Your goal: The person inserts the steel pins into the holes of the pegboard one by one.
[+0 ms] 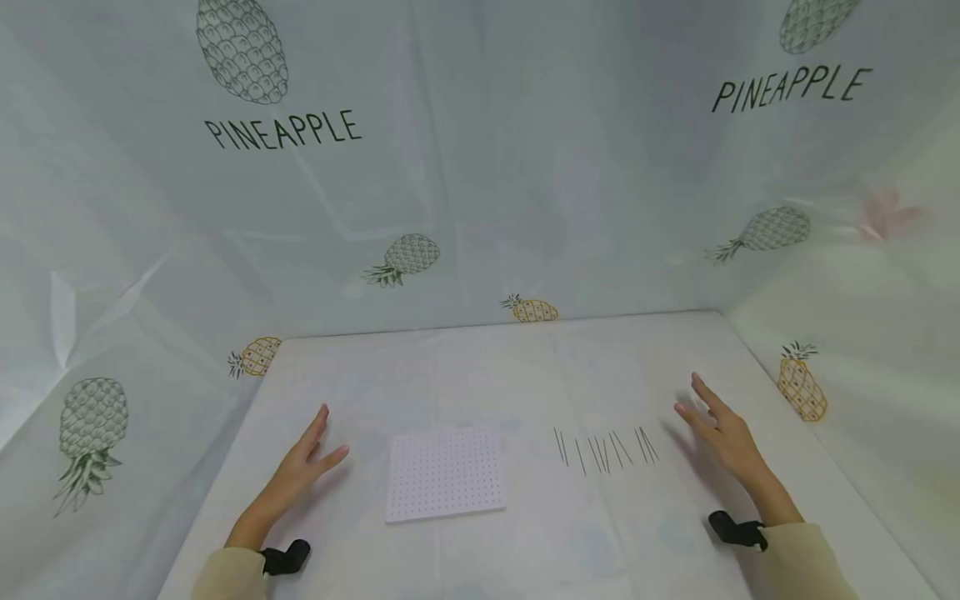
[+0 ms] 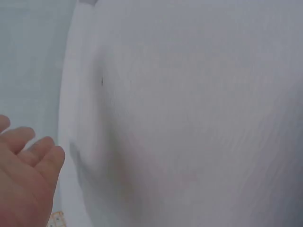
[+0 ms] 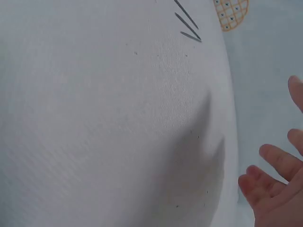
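A white square board with a grid of small holes lies flat on the table. To its right, several thin dark sticks lie in a loose row, some leaning against each other in V shapes. My left hand is held over the table left of the board, fingers extended and thumb spread, holding nothing. Right of the sticks, my right hand is likewise spread and bare. The right wrist view catches a few stick ends near its top edge, with the fingers at the right.
White cloth covers the table. Behind and at both sides hangs a pale curtain printed with pineapples and lettering. Each wrist carries a black strap device. Both hands cast shadows on the cloth.
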Motion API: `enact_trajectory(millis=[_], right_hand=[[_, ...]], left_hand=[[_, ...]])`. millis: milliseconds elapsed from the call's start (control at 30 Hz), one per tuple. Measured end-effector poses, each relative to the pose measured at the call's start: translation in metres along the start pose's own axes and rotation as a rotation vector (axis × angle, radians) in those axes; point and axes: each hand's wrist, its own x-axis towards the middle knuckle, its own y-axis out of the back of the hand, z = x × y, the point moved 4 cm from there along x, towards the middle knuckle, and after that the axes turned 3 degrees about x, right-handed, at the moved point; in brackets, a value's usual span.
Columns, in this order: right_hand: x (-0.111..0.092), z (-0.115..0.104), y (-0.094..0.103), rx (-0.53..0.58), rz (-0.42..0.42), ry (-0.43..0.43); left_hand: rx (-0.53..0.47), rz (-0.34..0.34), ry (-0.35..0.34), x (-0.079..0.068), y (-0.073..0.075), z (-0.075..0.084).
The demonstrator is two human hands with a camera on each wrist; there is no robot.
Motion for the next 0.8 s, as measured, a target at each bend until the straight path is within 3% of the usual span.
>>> enact_trajectory(millis=[133, 300, 533, 800], right_hand=[[-0.006, -0.004, -0.001, 0.049, 0.095, 0.073], [-0.011, -0.004, -0.006, 0.119, 0.16, 0.115], [-0.012, 0.002, -0.014, 0.221, 0.185, 0.019], [-0.019, 0.004, -0.026, 0.238, 0.184, -0.074]], left_hand=[[-0.052, 0.029, -0.033, 0.0, -0.009, 0.006], [-0.076, 0.059, -0.009, -0.002, -0.02, 0.009], [-0.117, 0.109, 0.082, -0.004, -0.031, 0.009], [-0.11, 0.119, 0.103, -0.007, -0.044, 0.008]])
